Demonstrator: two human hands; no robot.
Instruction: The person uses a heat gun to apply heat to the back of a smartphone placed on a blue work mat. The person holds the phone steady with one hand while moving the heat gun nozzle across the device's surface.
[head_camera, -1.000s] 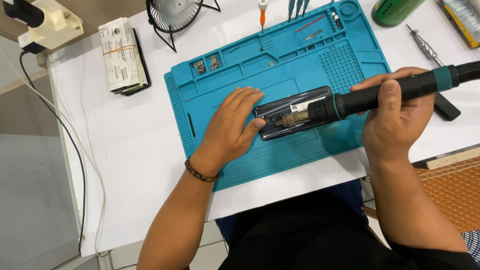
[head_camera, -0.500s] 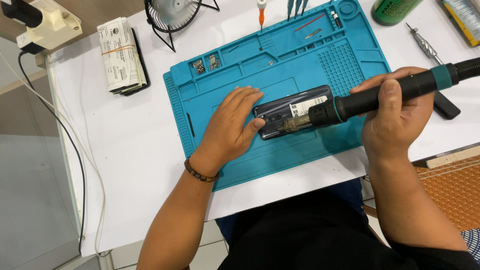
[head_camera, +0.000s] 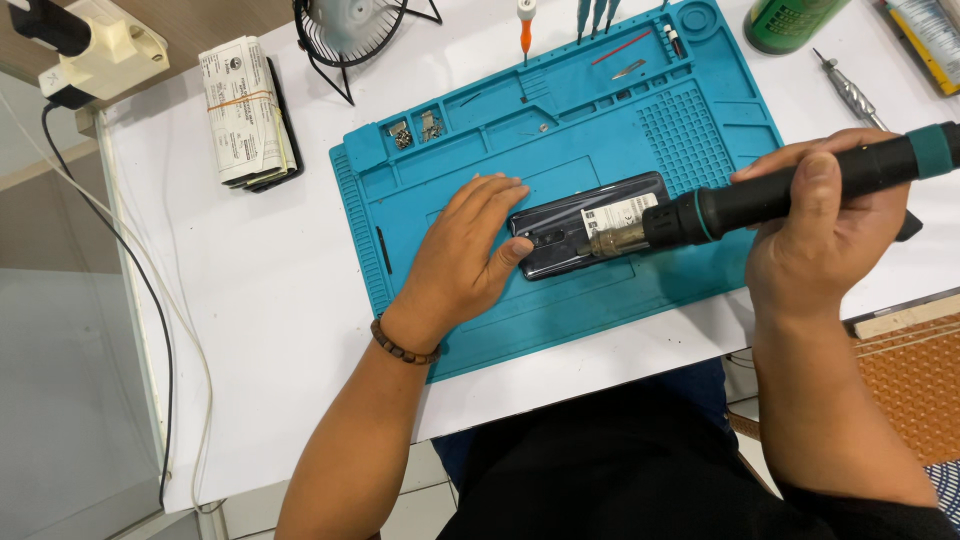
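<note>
Left hand (head_camera: 462, 262) presses flat on the dark phone (head_camera: 585, 222); right hand (head_camera: 825, 225) clamps the hot-air handpiece (head_camera: 740, 203) over its back cover, seemingly not yet lifted.

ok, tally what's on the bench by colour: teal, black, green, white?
Teal: 1, work mat
Black/dark: 3, phone, hot-air tool, desk fan
Green: 1, container
White: 2, paper bundle, power adapter
Total: 7

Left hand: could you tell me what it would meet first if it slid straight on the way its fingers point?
The left hand already rests on the dark phone; going on up and right, it would probably meet the hot-air tool's metal nozzle first, though height is unclear.
</note>
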